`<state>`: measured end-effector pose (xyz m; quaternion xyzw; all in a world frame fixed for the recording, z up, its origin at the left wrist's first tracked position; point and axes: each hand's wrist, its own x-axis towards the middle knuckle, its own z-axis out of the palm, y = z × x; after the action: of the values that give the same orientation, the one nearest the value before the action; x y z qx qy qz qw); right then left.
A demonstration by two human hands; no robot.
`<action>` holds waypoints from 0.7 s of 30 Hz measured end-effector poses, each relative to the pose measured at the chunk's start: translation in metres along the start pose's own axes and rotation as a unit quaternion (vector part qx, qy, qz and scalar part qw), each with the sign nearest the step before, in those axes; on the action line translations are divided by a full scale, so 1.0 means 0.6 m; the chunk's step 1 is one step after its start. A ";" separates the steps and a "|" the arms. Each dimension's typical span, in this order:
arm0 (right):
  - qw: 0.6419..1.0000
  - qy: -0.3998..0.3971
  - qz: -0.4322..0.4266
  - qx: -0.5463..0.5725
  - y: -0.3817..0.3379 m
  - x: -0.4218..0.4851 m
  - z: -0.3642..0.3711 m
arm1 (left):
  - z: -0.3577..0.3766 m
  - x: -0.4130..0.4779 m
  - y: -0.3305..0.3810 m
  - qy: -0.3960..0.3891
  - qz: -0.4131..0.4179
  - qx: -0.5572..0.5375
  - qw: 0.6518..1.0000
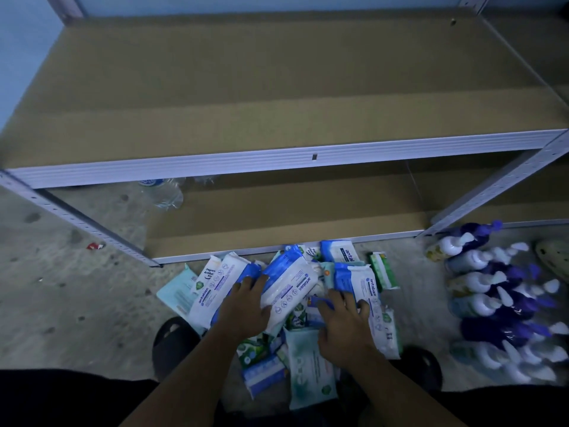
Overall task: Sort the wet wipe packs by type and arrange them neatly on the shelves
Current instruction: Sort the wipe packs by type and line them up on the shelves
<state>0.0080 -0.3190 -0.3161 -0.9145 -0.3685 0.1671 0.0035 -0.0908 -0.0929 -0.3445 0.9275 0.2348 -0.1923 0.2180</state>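
We reach into the wipe pile [311, 362]
Our left hand [246, 306] and right hand [345, 328] rest spread-fingered, gripping nothing, on white-blue "antabax" packs [292, 288] heaped on the floor [77, 297] before the bottom shelf [277, 217].

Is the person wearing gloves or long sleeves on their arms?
No gloves: the left hand and right hand are bare, with no rings or watch showing. Both forearms are bare too, with no sleeves in view.
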 end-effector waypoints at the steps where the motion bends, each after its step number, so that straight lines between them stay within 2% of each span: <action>1: 1.000 0.023 0.013 0.009 0.004 -0.005 -0.004 | 0.000 -0.001 0.003 0.000 -0.004 0.001 1.000; 6: 0.990 0.095 0.095 0.047 0.031 -0.021 -0.024 | -0.004 -0.010 0.018 -0.004 -0.017 0.018 1.000; 9: 0.976 0.056 0.183 0.102 0.057 -0.014 -0.033 | -0.007 -0.006 0.025 0.002 -0.022 0.024 0.999; 12: 0.942 -0.001 0.268 0.200 0.076 -0.012 -0.030 | -0.008 0.003 0.038 0.011 -0.024 0.010 1.000; 18: 0.882 -0.053 0.340 0.322 0.086 -0.008 -0.008 | 0.012 0.007 0.038 0.034 -0.023 -0.006 0.999; 21: 0.884 -0.048 0.335 0.323 0.085 -0.013 0.008 | 0.029 0.004 0.039 0.053 -0.028 -0.029 0.998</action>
<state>0.0355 -0.3622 -0.3250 -0.9227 0.0346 0.3116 0.2245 -0.0812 -0.1195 -0.3528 0.9227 0.2777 -0.1419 0.2264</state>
